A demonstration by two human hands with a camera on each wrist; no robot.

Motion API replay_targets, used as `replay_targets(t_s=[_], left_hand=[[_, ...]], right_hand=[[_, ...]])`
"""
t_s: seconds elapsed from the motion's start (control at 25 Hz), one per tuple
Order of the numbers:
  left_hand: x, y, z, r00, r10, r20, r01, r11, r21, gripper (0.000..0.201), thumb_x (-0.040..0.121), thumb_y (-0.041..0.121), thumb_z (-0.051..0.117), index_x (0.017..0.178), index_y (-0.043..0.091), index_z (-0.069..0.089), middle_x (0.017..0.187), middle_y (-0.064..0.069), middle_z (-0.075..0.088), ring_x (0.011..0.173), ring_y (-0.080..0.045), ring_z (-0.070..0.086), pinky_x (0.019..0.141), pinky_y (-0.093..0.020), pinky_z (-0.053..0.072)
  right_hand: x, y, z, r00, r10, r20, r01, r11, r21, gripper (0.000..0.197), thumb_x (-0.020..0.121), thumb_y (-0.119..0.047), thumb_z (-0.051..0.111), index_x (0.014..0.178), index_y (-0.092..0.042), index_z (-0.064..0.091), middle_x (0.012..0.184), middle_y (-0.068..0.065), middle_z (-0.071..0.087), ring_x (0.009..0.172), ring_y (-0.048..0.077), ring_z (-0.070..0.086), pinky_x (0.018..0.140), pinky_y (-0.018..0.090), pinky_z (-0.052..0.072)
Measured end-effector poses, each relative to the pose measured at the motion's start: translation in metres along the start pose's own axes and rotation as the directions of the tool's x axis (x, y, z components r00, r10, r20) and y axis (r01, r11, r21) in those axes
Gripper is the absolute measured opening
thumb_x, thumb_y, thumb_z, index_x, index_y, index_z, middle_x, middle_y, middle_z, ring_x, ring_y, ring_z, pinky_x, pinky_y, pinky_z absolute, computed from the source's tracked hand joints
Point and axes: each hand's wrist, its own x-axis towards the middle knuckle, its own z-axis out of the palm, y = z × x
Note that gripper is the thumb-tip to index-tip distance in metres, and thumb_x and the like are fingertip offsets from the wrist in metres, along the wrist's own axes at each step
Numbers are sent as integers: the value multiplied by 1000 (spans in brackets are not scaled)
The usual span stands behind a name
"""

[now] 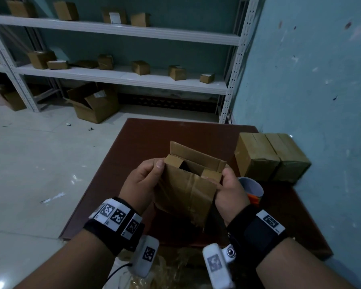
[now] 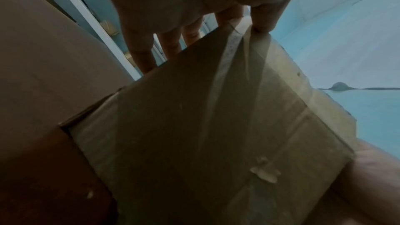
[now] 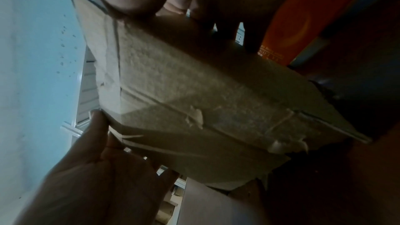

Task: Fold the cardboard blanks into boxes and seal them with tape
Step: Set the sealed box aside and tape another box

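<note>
A small brown cardboard box is held upright above the dark red table, its top open with the two short flaps folded in and the far flap standing up. My left hand grips its left top corner, thumb on the near panel. My right hand grips the right top corner. The left wrist view shows the box from below with my fingers behind it. In the right wrist view the taped bottom of the box shows, with my left hand at its lower edge.
Two sealed boxes stand against the blue wall at the table's right. A tape roll lies behind my right hand. White shelves with several small boxes stand behind; an open carton sits on the floor.
</note>
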Motion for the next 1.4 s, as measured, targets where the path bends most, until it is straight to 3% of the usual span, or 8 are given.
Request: replay_targets(t_s=[0.2, 0.4, 0.64, 0.84, 1.0, 1.12, 1.24, 1.4], left_hand=[[2, 1, 1, 998, 43, -55, -37, 994, 103, 28, 84, 63, 69, 104, 44, 71, 108, 6, 73, 101, -19, 69, 82, -49, 59], [8, 5, -1, 998, 42, 49, -50, 984, 174, 73, 100, 33, 62, 152, 62, 19, 114, 6, 64, 94, -7, 67, 78, -30, 49], [9, 2, 0, 997, 19, 72, -26, 995, 94, 44, 95, 38, 60, 133, 56, 48, 123, 5, 63, 101, -13, 69, 80, -32, 54], [3, 1, 12, 991, -64, -115, 68, 997, 33, 15, 96, 49, 64, 105, 37, 62, 110, 3, 67, 96, -17, 67, 72, -31, 49], [6, 0, 19, 975, -91, -203, 97, 995, 19, 11, 95, 35, 71, 102, 31, 65, 104, 2, 70, 93, -17, 67, 71, -30, 47], [9, 3, 20, 969, -88, -231, 110, 990, 85, 11, 94, 33, 71, 102, 29, 65, 101, 3, 69, 93, -16, 66, 70, -30, 46], [11, 6, 21, 967, -107, -230, 137, 983, 122, 14, 93, 36, 72, 102, 29, 65, 102, 5, 69, 93, -15, 66, 69, -33, 47], [11, 7, 19, 964, -99, -248, 139, 979, 148, 13, 92, 35, 73, 101, 28, 65, 102, 4, 69, 93, -15, 65, 69, -33, 46]], right_hand=[[-3, -6, 0, 997, 56, -51, -60, 996, -62, 26, 102, -45, 59, 128, -43, 63, 131, -5, 71, 127, 20, 63, 113, 54, 45], [-8, -3, -2, 999, 7, -49, -10, 998, -57, 119, 53, -105, 53, 150, -36, 46, 138, -18, 53, 138, 16, 51, 120, 46, 37], [-15, 4, -2, 964, -242, 113, 261, 942, -209, 58, 79, -73, 72, 128, -43, 63, 121, -16, 72, 113, 4, 68, 96, 35, 55], [-9, 0, -16, 900, -333, 281, 435, 642, -632, 67, 91, -83, 34, 143, -47, 56, 147, -22, 47, 133, -10, 42, 106, 20, 39], [-13, -8, -17, 894, -286, 345, 441, 422, -792, 68, 98, -74, 15, 153, -45, 42, 162, -11, 35, 145, 6, 31, 115, 31, 27], [-14, -16, -23, 898, -236, 372, 439, 416, -796, 79, 93, -83, 6, 156, -47, 38, 161, -10, 35, 145, 10, 30, 114, 32, 25], [0, -28, -49, 930, -336, 151, 302, 460, -835, 76, 95, -79, 18, 150, -37, 49, 130, -8, 55, 117, 8, 52, 97, 35, 46], [19, -28, -87, 995, -104, -6, 2, 82, -997, 77, 92, -76, 44, 154, -31, 40, 128, -4, 62, 117, 18, 59, 98, 42, 51]])
